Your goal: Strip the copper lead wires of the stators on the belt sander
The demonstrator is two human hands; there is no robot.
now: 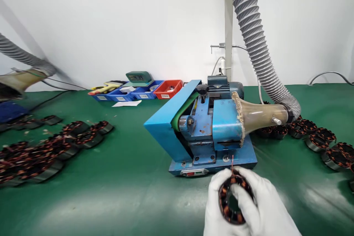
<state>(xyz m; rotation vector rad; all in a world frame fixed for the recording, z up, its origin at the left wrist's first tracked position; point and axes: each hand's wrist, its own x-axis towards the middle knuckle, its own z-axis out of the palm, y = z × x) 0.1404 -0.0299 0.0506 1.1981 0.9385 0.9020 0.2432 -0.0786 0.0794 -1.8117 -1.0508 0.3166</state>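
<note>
A motor stator point(224, 212), a ring wound with copper coils, is held upright low in front of me, its open face towards me. My left hand point(214, 202), in a white glove, wraps round its left side and underside. My gloved right hand point(269, 199) grips the right side, with a finger reaching across the central hole. Thin wire leads point(232, 164) stick up from the stator's top. Just beyond stands a blue belt grinding machine point(199, 127) with a green belt point(184, 110); the wire tips overlap its base in the view.
Several stators point(88, 138) lie at the left, and more stators point(318, 141) at the right. A grey hose point(253, 33) joins the machine's funnel point(262, 116). Blue bins point(121, 96), a red bin point(167, 89) and a digital clock point(139, 76) stand along the wall.
</note>
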